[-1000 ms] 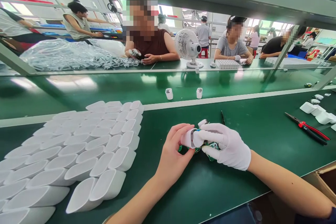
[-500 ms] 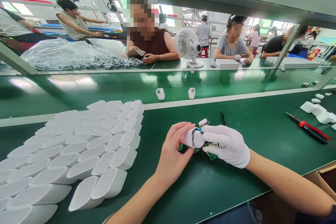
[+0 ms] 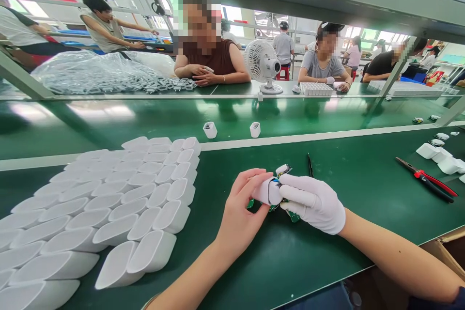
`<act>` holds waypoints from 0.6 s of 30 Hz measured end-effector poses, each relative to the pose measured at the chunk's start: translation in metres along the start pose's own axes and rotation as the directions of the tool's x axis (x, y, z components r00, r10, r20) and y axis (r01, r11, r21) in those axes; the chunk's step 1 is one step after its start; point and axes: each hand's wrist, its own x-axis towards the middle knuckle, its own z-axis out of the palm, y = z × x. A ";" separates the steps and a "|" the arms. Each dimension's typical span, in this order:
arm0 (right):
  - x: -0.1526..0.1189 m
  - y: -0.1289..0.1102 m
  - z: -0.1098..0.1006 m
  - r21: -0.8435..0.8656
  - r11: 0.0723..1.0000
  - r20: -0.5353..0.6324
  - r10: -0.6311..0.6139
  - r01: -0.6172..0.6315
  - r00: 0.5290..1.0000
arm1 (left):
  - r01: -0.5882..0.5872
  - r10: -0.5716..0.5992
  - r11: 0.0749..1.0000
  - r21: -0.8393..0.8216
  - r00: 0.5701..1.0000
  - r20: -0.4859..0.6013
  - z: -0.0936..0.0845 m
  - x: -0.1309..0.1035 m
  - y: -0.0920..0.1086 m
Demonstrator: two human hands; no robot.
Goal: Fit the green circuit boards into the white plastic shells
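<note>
My bare left hand is wrapped round a small white plastic housing, its open end facing right. At that end my right hand, in a white glove, pinches a rounded white insert that sits partly inside the housing. A bit of blue shows beside the insert; the gloved fingers cover its far side. Under and behind my hands lie green circuit boards and a small white part with electronics, all on the green bench.
Rows of white housings cover the bench's left side. Pliers and a thin black tool lie to the right. Two filled housings, one the nearer white housing, stand on the green belt. Co-workers sit beyond, near a fan.
The insert sits slightly deeper in the housing. Both housings on the belt have shifted left. Across the belt, a co-worker's hands have come closer together.
</note>
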 end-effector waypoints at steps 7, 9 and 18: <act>0.011 -0.007 -0.008 -0.144 0.989 0.089 -0.032 0.045 0.996 | -0.004 0.005 1.000 0.013 1.000 -0.029 0.002 -0.002 0.004; 0.011 -0.008 -0.009 -0.166 0.984 0.070 -0.046 0.058 0.996 | 0.000 0.001 1.000 0.011 0.999 -0.043 0.003 -0.003 0.006; 0.013 -0.011 -0.005 -0.158 0.987 0.088 -0.025 0.039 0.996 | -0.028 0.029 0.999 0.025 0.999 -0.015 0.001 -0.002 0.006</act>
